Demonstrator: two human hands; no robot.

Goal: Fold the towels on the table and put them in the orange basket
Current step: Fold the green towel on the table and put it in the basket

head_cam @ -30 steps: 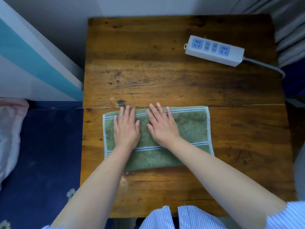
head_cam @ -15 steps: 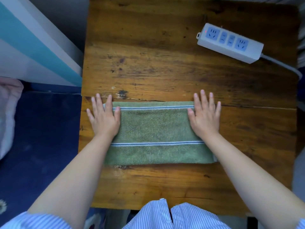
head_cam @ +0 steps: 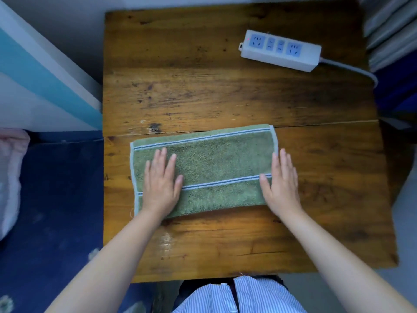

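Head view: the green towel [head_cam: 216, 168], folded into a long band with pale blue stripes along its far edge and across its near part, lies flat on the wooden desk [head_cam: 203, 86] in the lower middle of the frame, its far edge along a crack between the desk's boards. The left hand [head_cam: 161, 184] rests palm down on the towel's left part, fingers [head_cam: 162, 159] stretched out and slightly spread, gripping nothing. The right hand [head_cam: 281, 188] lies flat at the towel's right end, thumb on the cloth near the lower stripe, the fingers extended close together over the towel's right edge and the wood beside it; it too clasps nothing. Both bare forearms reach in from the bottom corners of the frame, and a striped shirt [head_cam: 239, 297] shows at the bottom centre. In the upper right of the desk, well apart from the towel, sits a white power strip [head_cam: 281, 50] with blue sockets, its cable [head_cam: 352, 68] running off the right edge. Left of the desk is dark blue bedding [head_cam: 56, 199], with a pink cloth [head_cam: 11, 177] at the far left edge.
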